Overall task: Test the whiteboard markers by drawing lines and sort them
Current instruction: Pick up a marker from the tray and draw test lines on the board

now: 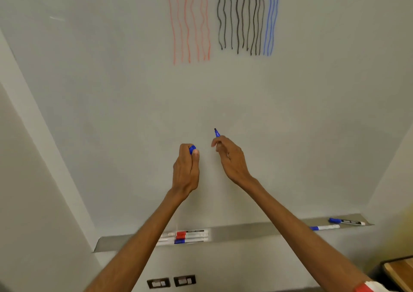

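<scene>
Head view: a person stands at a whiteboard (pixel 111 90) with both arms raised in front of it. The right grip (pixel 230 157) pinches an uncapped blue marker (pixel 216 133) low on its barrel. The fingertips are curled round it and the tip points up at the board, the way a pen is held just before a stroke. Only the nib end shows above the fingers. No mark lies on the board at the tip, and whether the tip touches the surface cannot be told.

The left grip (pixel 186 166) is closed round the marker's blue cap (pixel 192 149), thumb on top. It is held just beside the other hand, probably so that the cap can go straight back on after the test.

High on the board are three sets of wavy lines: red lines (pixel 188 23), black lines (pixel 240 19) and, touching their right side, a few blue lines (pixel 271 21). The next stroke most likely belongs beside the blue ones.

Along the board's bottom edge runs a metal tray (pixel 245 230). Left of its middle lies a packed cluster of capped markers (pixel 190 237), red and blue caps side by side. At its right end lie two blue-capped markers (pixel 346 221), well apart from the cluster, which reads as a separate sorted pile. Which pile is which cannot be told.
</scene>
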